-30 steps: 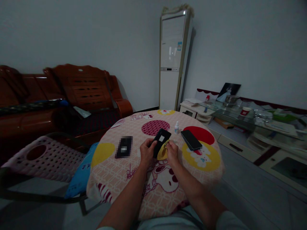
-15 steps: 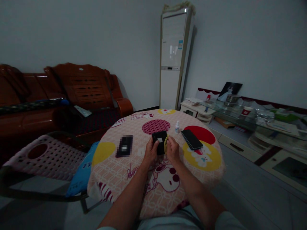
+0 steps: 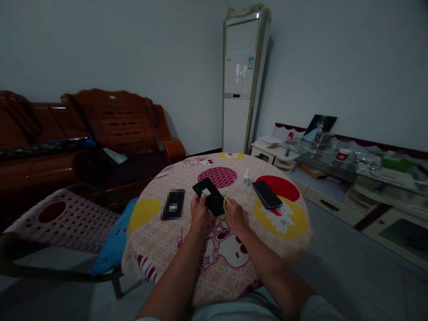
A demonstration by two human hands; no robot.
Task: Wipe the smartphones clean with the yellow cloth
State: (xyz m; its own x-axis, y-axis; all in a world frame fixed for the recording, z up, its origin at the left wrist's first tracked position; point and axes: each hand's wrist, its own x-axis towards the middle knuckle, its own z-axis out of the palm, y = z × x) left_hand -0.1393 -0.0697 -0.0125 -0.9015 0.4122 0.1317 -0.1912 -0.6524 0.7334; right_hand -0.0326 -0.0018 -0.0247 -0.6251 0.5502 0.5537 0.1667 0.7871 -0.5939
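Two hands hold a black phone over the round table.

The left hand (image 3: 199,208) has its grip closed on the black phone (image 3: 209,196), which is tilted up above the table (image 3: 160,249) (the cloth has cartoon pictures on it). The right hand (image 3: 234,213) pinches a yellow cloth (image 3: 225,204) right against the phone's near end. Another dark phone (image 3: 266,195) lies flat to the right, and a small white bottle (image 3: 246,177) stands near it. A blurred dark thing (image 3: 173,204) lies to the left.
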